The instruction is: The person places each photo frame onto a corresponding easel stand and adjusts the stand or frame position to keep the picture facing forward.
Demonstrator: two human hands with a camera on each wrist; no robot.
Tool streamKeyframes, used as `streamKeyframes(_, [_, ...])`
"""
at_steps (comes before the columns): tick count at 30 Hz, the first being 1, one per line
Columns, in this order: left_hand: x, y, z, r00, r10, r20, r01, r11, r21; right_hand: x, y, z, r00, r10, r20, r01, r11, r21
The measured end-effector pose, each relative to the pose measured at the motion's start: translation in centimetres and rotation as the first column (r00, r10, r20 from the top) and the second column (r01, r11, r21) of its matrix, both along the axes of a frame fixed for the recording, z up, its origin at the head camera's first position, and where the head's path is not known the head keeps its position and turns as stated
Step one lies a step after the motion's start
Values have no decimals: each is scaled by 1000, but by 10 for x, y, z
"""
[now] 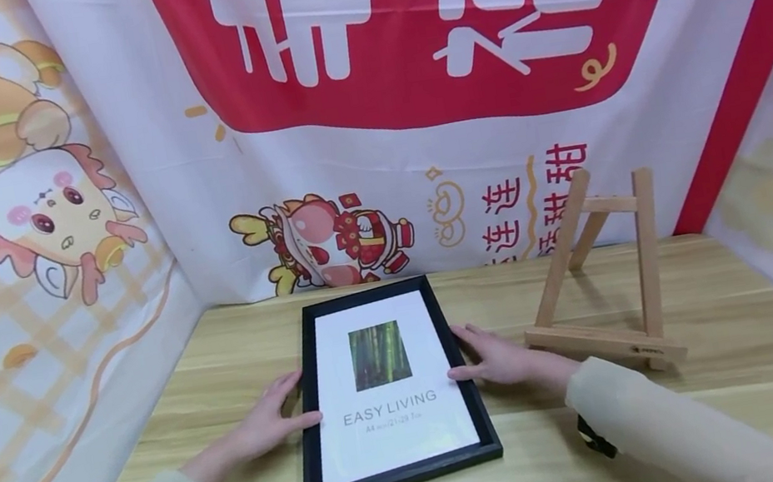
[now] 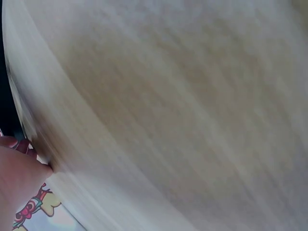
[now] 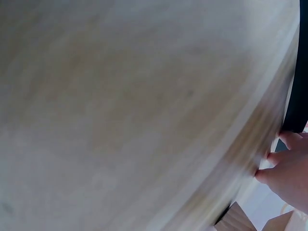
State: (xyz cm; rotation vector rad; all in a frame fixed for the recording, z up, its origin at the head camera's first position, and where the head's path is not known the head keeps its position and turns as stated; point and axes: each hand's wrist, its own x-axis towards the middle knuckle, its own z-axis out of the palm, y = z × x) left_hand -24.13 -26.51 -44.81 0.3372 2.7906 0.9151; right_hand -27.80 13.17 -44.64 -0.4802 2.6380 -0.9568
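Observation:
A black picture frame [image 1: 398,446] with a white insert lies face up in the head view. The insert carries a green bamboo picture and the words "EASY LIVING". My left hand [image 1: 274,420] holds the frame's left side, thumb over the front edge. Opposite it, my right hand [image 1: 492,361] grips the right side with its thumb on the front and its other fingers along the outer edge. Each wrist view catches only a dark strip of the frame, with the left hand [image 2: 21,180] or the right hand [image 3: 288,175] at its side.
A small wooden easel [image 1: 649,250] stands on the wood-grain table [image 1: 564,449], just right of my right hand. Printed cloth [image 1: 375,167] hangs behind the table, with more cloth along both sides.

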Motion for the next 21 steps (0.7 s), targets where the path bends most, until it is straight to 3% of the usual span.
streamKeyframes(15, [0, 10, 0, 997, 52, 53, -60, 984, 167, 2, -3, -2, 999, 29, 16, -26, 981, -192])
streamKeyframes(19, [-1, 15, 6, 997, 41, 70, -58, 964, 260, 4, -2, 2, 999, 22, 48, -6, 954, -300])
streamKeyframes(21, [-1, 17, 9, 995, 33, 92, -63, 936, 346, 4, -2, 4, 998, 29, 52, -7, 926, -378])
